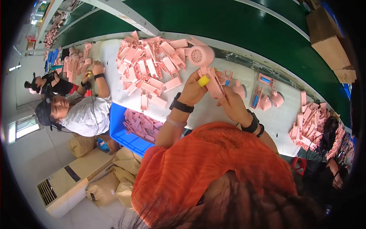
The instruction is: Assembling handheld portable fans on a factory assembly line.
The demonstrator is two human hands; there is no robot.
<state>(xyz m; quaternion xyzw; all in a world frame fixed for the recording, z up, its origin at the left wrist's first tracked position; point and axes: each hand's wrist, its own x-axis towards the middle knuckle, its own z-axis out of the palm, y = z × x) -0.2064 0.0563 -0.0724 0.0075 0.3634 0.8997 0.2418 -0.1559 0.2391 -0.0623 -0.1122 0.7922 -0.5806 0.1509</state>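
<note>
Above the white work table (274,122), I hold a pink handheld fan (201,56) with a round grille head and a straight handle. My left hand (191,91) grips the handle just below the head; a yellow cover is on its thumb. My right hand (233,105) is closed around the lower end of the handle. To the left lies a large heap of pink handle shells (148,65). Right of my hands are several fan units, one with an exposed blue cylinder (265,79), and a pink fan head (277,98).
A blue crate (127,137) of pink parts adjoins the table's near left edge. Another pink pile (310,128) lies at the right. A green surface (213,23) runs behind the table. Another person (82,114) works at the left; cardboard boxes (328,38) stand far right.
</note>
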